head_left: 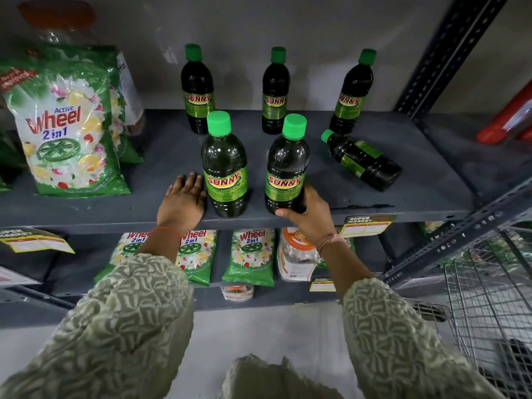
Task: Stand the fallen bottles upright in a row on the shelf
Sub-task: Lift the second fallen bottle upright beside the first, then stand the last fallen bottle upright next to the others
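Note:
Dark green Sunny bottles with green caps stand on the grey shelf (403, 203). Three stand upright at the back: left (197, 90), middle (275, 93), right (353, 93). Two stand upright at the front: the front left bottle (225, 168) and the front right bottle (286, 168). One fallen bottle (361, 159) lies on its side at the right, cap pointing back left. My right hand (311, 217) grips the base of the front right bottle. My left hand (182, 201) rests flat on the shelf, just left of the front left bottle.
A Wheel detergent bag (66, 131) stands at the shelf's left. Below hang price tags (365, 226) and more detergent packs (250, 254). A wire cart (489, 298) sits at the lower right, beside the slotted metal upright (443, 59).

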`<state>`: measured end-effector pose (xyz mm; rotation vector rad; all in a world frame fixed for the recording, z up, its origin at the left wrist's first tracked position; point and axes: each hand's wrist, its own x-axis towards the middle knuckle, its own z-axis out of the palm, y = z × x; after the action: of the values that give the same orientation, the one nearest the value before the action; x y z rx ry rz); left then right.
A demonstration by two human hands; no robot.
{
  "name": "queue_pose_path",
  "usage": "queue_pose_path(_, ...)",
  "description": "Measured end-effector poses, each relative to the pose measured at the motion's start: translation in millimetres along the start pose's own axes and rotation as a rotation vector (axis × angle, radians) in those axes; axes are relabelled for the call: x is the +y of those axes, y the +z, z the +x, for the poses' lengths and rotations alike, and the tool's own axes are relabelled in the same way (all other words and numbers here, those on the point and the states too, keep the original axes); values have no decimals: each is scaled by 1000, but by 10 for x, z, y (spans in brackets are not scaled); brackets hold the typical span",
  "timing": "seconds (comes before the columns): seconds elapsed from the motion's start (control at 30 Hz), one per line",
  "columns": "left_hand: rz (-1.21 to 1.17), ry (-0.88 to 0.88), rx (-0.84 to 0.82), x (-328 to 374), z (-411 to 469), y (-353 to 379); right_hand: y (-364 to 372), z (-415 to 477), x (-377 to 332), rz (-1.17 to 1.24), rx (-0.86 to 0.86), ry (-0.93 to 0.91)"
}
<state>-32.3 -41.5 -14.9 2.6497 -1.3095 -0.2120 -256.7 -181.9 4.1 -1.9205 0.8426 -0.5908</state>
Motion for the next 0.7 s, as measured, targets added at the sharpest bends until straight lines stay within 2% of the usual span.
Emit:
queue_pose_path(0.1, -4, -11, 3, 26, -45, 24, -41, -57, 7, 217, 9, -18)
queue_pose_path(0.13, -13, -20, 6, 36, -50, 27, -72, -59, 12, 219, 42, -26)
queue_pose_path(0.2, -23, -33, 5, 46, -50, 26, -173, 3, 31, 34, 175, -83)
queue_pose_path(0.3, -46, -47, 14, 67, -53, 14, -449, 284, 3, -409, 413, -209)
queue_pose_path(0.33, -51, -48, 22, 77, -58, 12, -558, 409, -10, -566, 454, -180)
queue_pose_path(0.4, -66, -60, 38, 100, -65, 4, -803, 658, -26, -801, 405, 22)
queue_pose_path(0.47, -79, -76, 46, 115, -70, -3, -1015, 884, -30, -947, 283, 231)
queue_pose_path(0.57, -81, -86, 64, 127, -78, 0, -1167, 1103, -41, -1075, 52, 342)
queue_pose_path(0.63, -85, -99, 77, 137, -80, 3, -1196, 1182, -11, -1072, -38, 391)
queue_pose_path(0.7, -89, -109, 86, 144, -82, 11, -1190, 1219, 62, -895, -53, 463)
